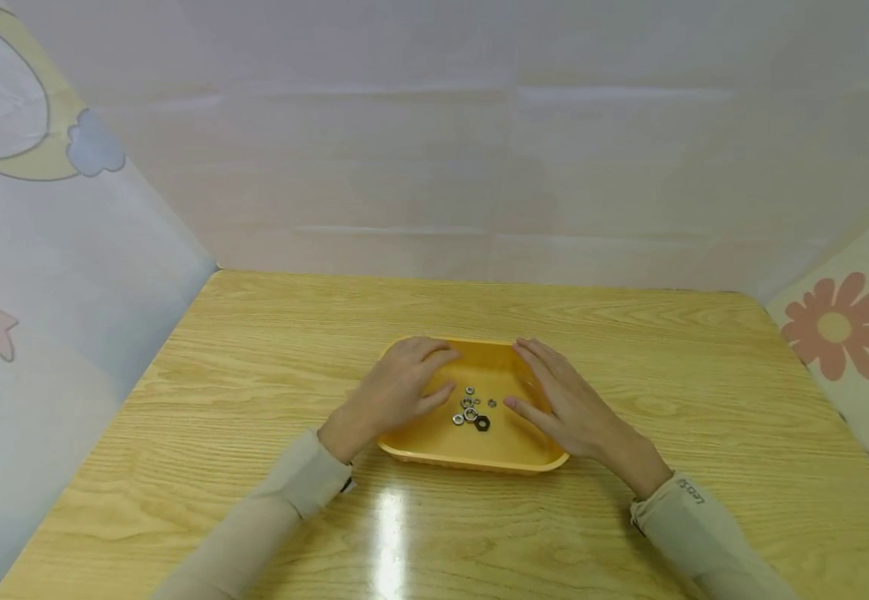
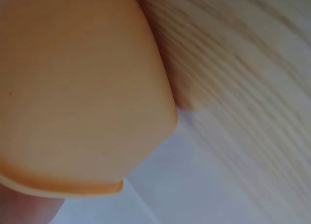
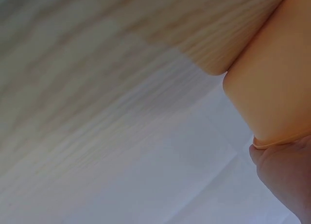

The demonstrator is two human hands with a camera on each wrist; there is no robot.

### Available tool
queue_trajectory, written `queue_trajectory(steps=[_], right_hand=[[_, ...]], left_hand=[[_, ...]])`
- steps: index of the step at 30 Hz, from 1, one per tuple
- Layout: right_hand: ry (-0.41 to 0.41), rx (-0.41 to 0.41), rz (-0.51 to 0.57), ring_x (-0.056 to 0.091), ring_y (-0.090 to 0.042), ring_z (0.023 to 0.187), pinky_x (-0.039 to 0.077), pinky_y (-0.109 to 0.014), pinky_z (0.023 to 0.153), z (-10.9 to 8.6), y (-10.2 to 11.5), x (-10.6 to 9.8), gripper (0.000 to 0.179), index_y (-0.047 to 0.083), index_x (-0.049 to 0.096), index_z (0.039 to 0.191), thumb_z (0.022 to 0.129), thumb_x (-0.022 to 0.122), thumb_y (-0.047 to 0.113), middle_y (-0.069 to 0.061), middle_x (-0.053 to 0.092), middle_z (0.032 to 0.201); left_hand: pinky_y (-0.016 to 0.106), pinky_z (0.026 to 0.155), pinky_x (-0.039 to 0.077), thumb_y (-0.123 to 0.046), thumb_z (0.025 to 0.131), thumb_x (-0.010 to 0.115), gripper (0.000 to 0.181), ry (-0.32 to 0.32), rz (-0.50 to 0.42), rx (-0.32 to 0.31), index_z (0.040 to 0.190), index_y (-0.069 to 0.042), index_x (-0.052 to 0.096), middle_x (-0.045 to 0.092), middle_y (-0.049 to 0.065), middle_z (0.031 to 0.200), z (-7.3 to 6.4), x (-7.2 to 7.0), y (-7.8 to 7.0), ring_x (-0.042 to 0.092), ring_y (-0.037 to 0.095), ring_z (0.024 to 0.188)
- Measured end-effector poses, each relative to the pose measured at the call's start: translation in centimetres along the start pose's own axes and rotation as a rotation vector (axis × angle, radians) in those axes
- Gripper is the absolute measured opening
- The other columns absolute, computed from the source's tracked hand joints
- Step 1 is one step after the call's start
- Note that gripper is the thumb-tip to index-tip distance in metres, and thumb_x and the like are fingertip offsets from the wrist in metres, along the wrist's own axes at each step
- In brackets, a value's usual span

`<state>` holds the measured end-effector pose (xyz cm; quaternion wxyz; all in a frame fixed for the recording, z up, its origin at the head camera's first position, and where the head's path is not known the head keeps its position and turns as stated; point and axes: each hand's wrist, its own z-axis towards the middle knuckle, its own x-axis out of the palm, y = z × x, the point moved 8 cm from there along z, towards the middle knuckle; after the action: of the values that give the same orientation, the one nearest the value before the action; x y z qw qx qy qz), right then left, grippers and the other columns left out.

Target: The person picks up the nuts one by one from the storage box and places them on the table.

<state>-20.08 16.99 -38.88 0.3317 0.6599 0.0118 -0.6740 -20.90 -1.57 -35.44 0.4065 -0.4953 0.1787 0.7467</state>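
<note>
A shallow yellow plastic tray [image 1: 471, 461] rests on the wooden table. On its floor lie several silver metal nuts [image 1: 470, 413] of different sizes, with a black hex nut [image 1: 482, 423] at their front. Over the tray's left rim lies my left hand [image 1: 400, 385], thumb and fingers reaching inward, apart from the nuts. My right hand [image 1: 572, 408] rests across the right rim, its fingers fairly straight along that side and its thumb pointing toward the nuts. Both wrist views show the tray's outer wall [image 2: 92, 97], with part of the right hand [image 3: 286, 170] at the rim.
The wooden tabletop [image 1: 254, 358] extends around the tray on all sides. A pale sheet wall [image 1: 494, 183] stands behind it, and printed side panels flank the table, with a flower [image 1: 833, 327] on the right one.
</note>
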Motion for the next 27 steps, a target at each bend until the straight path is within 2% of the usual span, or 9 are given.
queue_trajectory(steps=[12,27], right_hand=[[0.003,0.005,-0.013,0.021,-0.040,0.151,0.022,-0.062,0.119,0.1,0.1,0.0,0.081,0.003,0.024,0.156,0.098,0.057,0.048,-0.018,0.023,0.163],[-0.014,0.003,-0.022,0.024,-0.040,0.149,0.025,-0.062,0.117,0.0,0.2,-0.2,0.081,0.006,0.025,0.156,0.097,0.058,0.051,-0.018,0.026,0.161]], left_hand=[[0.037,0.099,0.052,-0.029,0.094,0.068,0.037,0.134,-0.031,0.014,0.126,-0.012,0.066,0.068,0.004,0.123,0.0,1.5,-0.8,0.062,0.021,0.114],[0.036,0.095,0.054,-0.035,0.096,0.066,0.034,0.245,-0.014,0.018,0.123,-0.016,0.069,0.070,0.002,0.121,-0.3,2.8,-0.8,0.064,0.020,0.112]])
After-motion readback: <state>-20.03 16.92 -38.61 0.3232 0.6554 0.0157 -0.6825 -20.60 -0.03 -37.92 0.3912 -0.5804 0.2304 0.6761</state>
